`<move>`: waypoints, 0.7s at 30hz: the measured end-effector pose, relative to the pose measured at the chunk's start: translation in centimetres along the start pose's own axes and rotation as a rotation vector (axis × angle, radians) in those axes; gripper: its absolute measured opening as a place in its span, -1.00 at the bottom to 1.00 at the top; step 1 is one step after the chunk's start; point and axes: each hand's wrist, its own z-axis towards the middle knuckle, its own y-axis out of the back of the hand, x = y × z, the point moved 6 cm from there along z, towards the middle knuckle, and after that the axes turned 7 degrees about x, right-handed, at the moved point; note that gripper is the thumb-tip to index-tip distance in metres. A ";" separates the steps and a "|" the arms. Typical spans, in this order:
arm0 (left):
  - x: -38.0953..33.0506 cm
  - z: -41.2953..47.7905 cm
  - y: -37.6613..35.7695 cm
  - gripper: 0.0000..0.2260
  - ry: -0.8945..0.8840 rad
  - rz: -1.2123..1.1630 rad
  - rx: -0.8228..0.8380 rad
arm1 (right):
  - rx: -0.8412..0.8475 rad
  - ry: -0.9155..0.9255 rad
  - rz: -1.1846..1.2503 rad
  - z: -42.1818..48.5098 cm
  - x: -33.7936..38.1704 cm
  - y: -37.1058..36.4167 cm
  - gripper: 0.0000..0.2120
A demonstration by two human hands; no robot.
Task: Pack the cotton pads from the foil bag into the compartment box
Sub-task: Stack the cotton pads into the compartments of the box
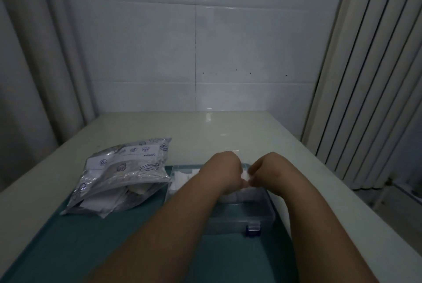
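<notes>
A clear plastic compartment box [262,213] with a blue latch stands on the teal mat in front of me. White cotton pads [180,178] lie in its far left compartments. Over the box's far part, my left hand [222,170] and my right hand [266,169] meet and pinch one white cotton pad [246,176] between their fingertips. Most of both hands' fingers are hidden behind the knuckles. The silver foil bag [123,175], printed with blue drawings, lies open on its side to the left of the box, with white pads showing in its mouth.
A teal mat [96,237] covers the near part of the pale table [228,132]. A tiled wall stands behind the table, a curtain hangs at the left, and a ribbed white radiator stands at the right beyond the table's edge.
</notes>
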 end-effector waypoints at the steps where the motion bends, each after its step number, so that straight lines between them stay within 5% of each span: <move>1: 0.0 0.1 -0.1 -0.69 -0.007 0.009 0.018 | 0.008 -0.013 0.001 0.0 0.1 -0.1 -0.60; 7: 0.0 0.3 -0.4 -0.64 0.007 0.055 0.012 | 0.042 -0.011 -0.038 0.1 0.1 -0.3 -0.50; 12: 0.5 -0.7 0.3 -0.56 -0.027 -0.087 -0.109 | -0.146 0.060 0.073 -0.5 -0.3 0.9 -0.61; 21: 0.5 -0.5 0.0 -0.62 -0.026 -0.080 0.035 | 0.091 -0.011 -0.234 0.4 0.1 -0.5 -0.53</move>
